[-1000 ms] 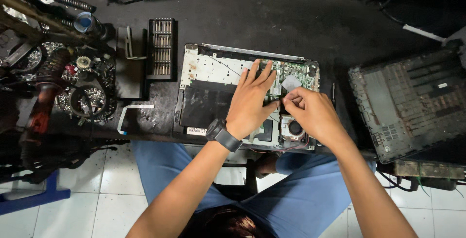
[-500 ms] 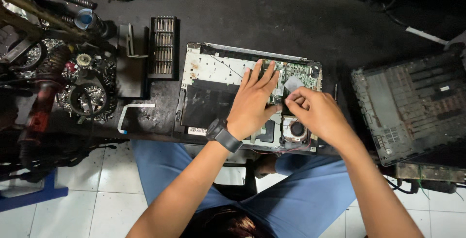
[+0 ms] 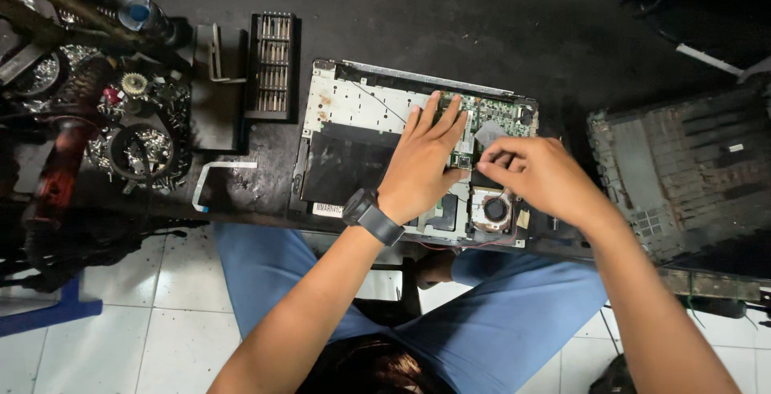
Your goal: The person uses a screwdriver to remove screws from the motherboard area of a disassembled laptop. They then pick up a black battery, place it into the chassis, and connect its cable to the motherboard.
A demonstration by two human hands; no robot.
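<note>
An opened laptop [image 3: 353, 113] lies on the dark bench with its insides up: black battery [image 3: 341, 169], green circuit board [image 3: 502, 113], round fan [image 3: 492, 209]. My left hand [image 3: 422, 165], with a black watch [image 3: 371, 216] on the wrist, lies flat on the middle of the laptop, fingers spread towards the board. My right hand [image 3: 542, 177] hovers over the board's right part, above the fan. Its thumb and fingertips are pinched together just right of my left fingers. Whatever is between them is hidden.
A black rack of screwdriver bits [image 3: 273, 65] stands left of the laptop, with a white ribbon cable [image 3: 213, 177] below it. Metal rings, gears and tools [image 3: 136, 133] crowd the left end. A second laptop shell [image 3: 683, 177] lies at the right. My knees in blue trousers are below the bench edge.
Both hands stay at almost the same spots on the laptop. The right fingertips shift only slightly over the board.
</note>
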